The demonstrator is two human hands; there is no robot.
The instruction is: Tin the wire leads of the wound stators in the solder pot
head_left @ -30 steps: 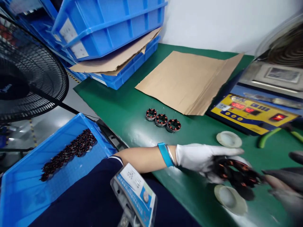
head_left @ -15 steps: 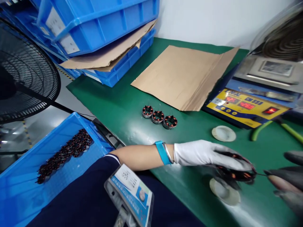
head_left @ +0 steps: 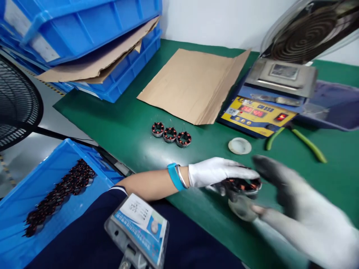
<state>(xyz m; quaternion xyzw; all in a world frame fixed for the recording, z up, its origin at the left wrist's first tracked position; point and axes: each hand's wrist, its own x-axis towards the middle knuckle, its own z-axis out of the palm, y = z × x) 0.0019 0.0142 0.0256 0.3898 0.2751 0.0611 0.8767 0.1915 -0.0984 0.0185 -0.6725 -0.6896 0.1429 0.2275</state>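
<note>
My left hand (head_left: 218,172), in a white glove, is cupped over a dark stator with copper windings (head_left: 242,185) and holds it low over a pale round disc (head_left: 243,207) on the green table (head_left: 126,130). My right hand (head_left: 303,216), in a grey glove, reaches in from the right with fingers spread; its thumb tip touches the disc and its fingers are smeared by motion. Three small stators (head_left: 171,133) stand in a row further back on the table.
A second pale disc (head_left: 239,145), green-handled pliers (head_left: 297,139) and a yellow-panelled machine (head_left: 259,112) lie to the right. A cardboard sheet (head_left: 190,82) lies behind. Stacked blue bins (head_left: 84,37) stand at back left. A blue tray of stators (head_left: 42,201) sits at lower left beside a fan (head_left: 14,104).
My left hand has lowered the stator closer to the disc and drawn it nearer. My right hand has come in from the right edge. The view has swung right.
</note>
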